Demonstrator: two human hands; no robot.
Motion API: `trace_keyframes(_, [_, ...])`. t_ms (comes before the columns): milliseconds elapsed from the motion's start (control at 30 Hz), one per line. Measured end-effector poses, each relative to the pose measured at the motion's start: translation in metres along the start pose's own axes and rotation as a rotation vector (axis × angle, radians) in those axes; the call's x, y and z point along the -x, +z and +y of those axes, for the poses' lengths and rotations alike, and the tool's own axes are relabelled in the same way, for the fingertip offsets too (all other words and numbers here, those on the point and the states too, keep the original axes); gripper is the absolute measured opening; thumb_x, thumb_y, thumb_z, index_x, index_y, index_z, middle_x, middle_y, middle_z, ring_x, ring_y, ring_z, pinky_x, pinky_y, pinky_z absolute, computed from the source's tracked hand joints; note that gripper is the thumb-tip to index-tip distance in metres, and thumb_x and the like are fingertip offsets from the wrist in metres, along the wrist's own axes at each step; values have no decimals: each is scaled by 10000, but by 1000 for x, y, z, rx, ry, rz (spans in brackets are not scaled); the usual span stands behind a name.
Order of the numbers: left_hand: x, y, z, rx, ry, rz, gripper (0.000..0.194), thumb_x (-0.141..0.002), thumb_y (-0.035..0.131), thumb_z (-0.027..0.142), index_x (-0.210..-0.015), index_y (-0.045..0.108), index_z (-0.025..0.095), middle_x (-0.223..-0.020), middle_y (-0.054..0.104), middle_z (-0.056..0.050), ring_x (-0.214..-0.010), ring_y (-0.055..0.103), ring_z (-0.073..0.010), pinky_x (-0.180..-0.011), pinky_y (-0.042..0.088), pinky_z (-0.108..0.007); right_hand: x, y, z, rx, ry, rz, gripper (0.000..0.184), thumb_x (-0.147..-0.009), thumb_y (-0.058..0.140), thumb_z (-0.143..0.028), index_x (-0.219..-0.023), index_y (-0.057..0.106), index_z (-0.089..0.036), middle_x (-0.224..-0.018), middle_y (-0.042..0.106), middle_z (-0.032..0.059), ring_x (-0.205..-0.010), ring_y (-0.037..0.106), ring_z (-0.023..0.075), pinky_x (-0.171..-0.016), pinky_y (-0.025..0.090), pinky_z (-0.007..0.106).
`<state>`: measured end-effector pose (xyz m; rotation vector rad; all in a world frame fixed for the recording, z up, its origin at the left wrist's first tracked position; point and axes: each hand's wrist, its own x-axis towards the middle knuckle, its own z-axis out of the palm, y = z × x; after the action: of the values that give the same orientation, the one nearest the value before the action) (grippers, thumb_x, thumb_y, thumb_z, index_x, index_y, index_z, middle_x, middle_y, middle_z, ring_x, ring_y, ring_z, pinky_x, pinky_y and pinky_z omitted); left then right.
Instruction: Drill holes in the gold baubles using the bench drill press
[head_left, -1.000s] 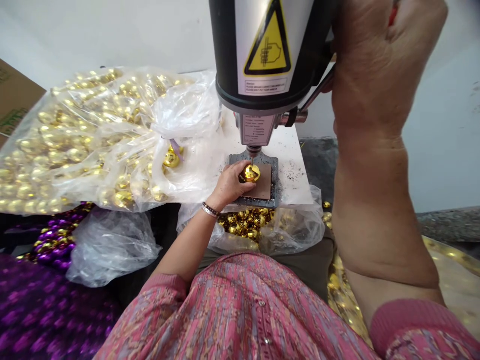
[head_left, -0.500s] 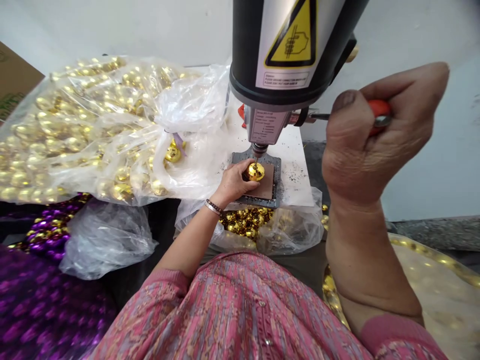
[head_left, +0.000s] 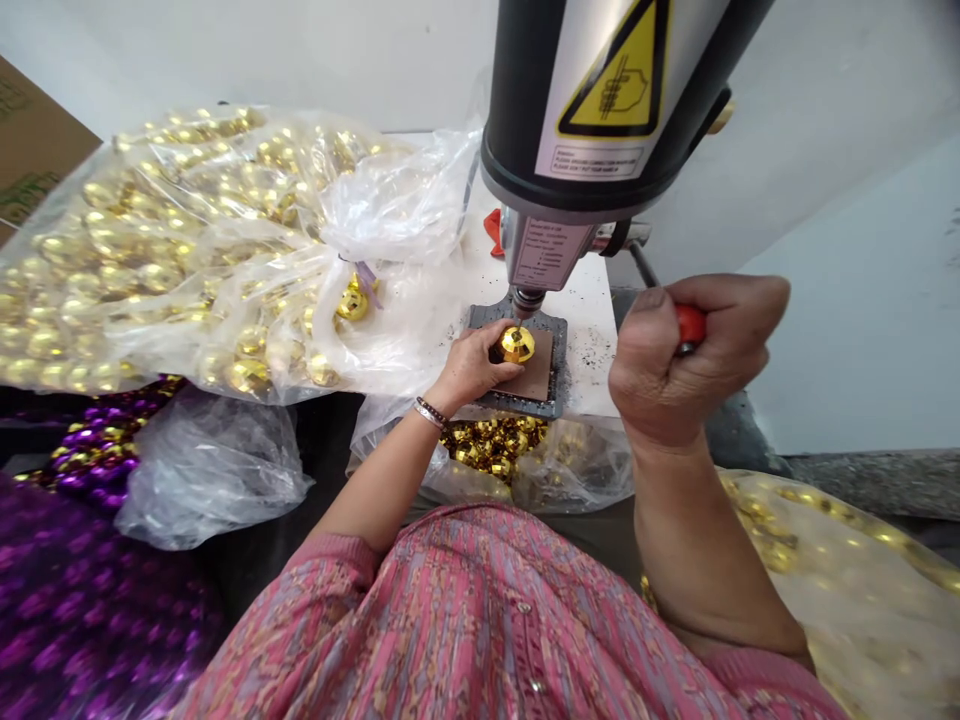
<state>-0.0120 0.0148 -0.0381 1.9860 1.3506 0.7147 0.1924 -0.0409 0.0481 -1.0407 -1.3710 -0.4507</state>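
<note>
Between the thumb and fingers of my left hand (head_left: 474, 368) sits a shiny gold faceted ball (head_left: 519, 345). It rests on a brown pad (head_left: 534, 380) on the drill press's grey base (head_left: 556, 395). Right above the ball is the chuck (head_left: 527, 300) with a thin bit pointing down at its top; whether the bit has entered the ball I cannot tell. My right hand (head_left: 694, 360) is closed round the red-knobbed lever (head_left: 690, 325) of the drill press (head_left: 577, 150), which fills the upper middle of the view.
A big clear bag of gold balls (head_left: 150, 260) lies on the left of the white table (head_left: 592, 330). An open bag of gold balls (head_left: 495, 445) is below the table's front edge. Purple shiny material (head_left: 90, 600) lies lower left; another gold-filled bag (head_left: 862, 570) is lower right.
My right hand has pulled the lever downward and inward. My left hand keeps its hold on the ball under the bit. The whole view has shifted slightly.
</note>
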Motion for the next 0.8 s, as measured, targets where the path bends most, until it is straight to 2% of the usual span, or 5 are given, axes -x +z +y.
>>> trace_keyframes(433, [2, 3, 0, 47, -29, 18, 714, -804, 976, 174, -1500, 822, 207, -1338, 907, -90, -1247, 823, -328, -1191, 611, -448, 24, 19, 2, -102, -89, 115, 174, -1160, 584, -368, -1054, 622, -236, -903, 621, -31, -796, 644, 87, -767, 548, 270])
trace_keyframes(567, [1, 2, 4, 76, -53, 17, 650, -799, 962, 165, -1434, 827, 205, -1269, 902, -68, -1188, 820, -303, -1131, 621, -410, -14, 20, -3, -58, -40, 173, 353, -1174, 559, -494, -976, 594, -204, -832, 522, -44, -716, 515, 57, -708, 442, 250])
trace_keyframes(633, [3, 0, 8, 107, -58, 14, 596, -806, 954, 184, -1385, 816, 196, -1193, 891, -50, -1107, 811, -280, -1051, 634, -386, -47, 24, -3, -34, 50, 112, 397, -1162, 562, -500, -902, 535, -201, -834, 489, -40, -743, 465, 51, -728, 415, 241])
trace_keyframes(700, [8, -4, 11, 125, -61, 13, 520, -824, 947, 224, -1322, 803, 182, -1128, 869, -41, -1044, 792, -265, -982, 633, -369, -78, 28, 1, -30, 168, 6, 360, -1122, 562, -366, -829, 406, -229, -773, 396, -53, -694, 361, 55, -714, 352, 256])
trace_keyframes(800, [26, -15, 15, 114, -36, -39, 407, -845, 943, 292, -1212, 793, 198, -1076, 844, -34, -990, 770, -251, -918, 623, -355, -105, 32, 12, -50, 323, -76, 308, -1073, 535, -196, -817, 370, -250, -751, 368, -54, -642, 345, 80, -728, 340, 296])
